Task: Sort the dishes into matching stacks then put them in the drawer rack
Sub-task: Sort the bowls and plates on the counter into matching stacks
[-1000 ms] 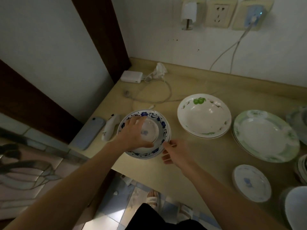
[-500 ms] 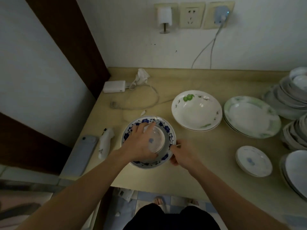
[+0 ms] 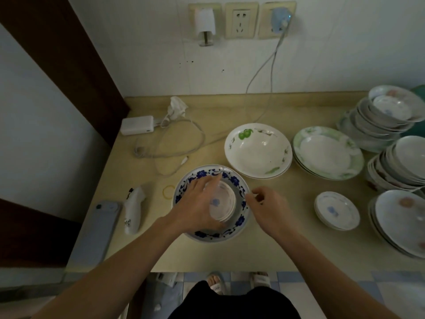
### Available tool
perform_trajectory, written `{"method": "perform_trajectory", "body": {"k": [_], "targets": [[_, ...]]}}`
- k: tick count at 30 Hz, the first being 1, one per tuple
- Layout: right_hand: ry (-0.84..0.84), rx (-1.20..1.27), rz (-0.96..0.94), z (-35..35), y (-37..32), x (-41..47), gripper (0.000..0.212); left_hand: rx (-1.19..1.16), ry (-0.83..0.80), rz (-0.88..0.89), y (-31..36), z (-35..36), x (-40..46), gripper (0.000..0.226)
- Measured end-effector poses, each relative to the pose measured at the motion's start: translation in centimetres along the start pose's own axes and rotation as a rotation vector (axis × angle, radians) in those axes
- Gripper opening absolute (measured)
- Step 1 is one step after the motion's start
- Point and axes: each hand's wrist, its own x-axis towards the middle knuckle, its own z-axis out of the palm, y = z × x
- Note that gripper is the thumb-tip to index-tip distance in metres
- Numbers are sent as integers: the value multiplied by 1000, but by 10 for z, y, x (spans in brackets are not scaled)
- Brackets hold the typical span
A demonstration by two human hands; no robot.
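Note:
A blue-flowered bowl (image 3: 234, 180) sits near the counter's front edge. Inside it lies a small white saucer (image 3: 224, 203) with a blue mark. My left hand (image 3: 195, 203) grips this saucer from the left, fingers curled over its edge. My right hand (image 3: 269, 208) pinches the bowl's right rim. Behind stand a white bowl stack with green fruit (image 3: 257, 150) and a stack of green-rimmed plates (image 3: 328, 155). A short stack of matching small saucers (image 3: 337, 210) lies to the right.
Tall mixed stacks of dishes (image 3: 386, 118) and white plates (image 3: 402, 222) crowd the right edge. A charger (image 3: 137, 125) with looped cable (image 3: 184, 146), a phone (image 3: 96, 231), a white handheld device (image 3: 133, 210) and a rubber band (image 3: 168, 192) lie left.
My right hand has moved up from the counter to the bowl's right rim. My left hand stays on the saucer. The view has swung right, showing the stacks there.

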Motion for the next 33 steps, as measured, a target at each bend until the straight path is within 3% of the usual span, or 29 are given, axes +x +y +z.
{"method": "perform_trajectory", "body": {"k": [6, 11, 16, 21, 25, 33], "targets": [[76, -77, -258, 11, -21, -5, 34, 7, 2, 62, -3, -1, 0, 130], [-130, -245, -607, 17, -29, -6, 28, -50, -88, 71, -6, -7, 2, 135], [-316, -311, -650, 10, -20, -2, 22, -197, -147, 36, -14, -17, -1, 134], [-247, -282, -700, 8, -18, 1, 13, -200, -164, 8, -18, -17, -1, 140], [-286, -215, -684, 6, -21, 1, 6, -163, -163, 25, -16, -18, -2, 141], [-247, -40, -662, -6, -18, -1, 8, -152, -177, 9, -12, -28, -12, 149]]}}
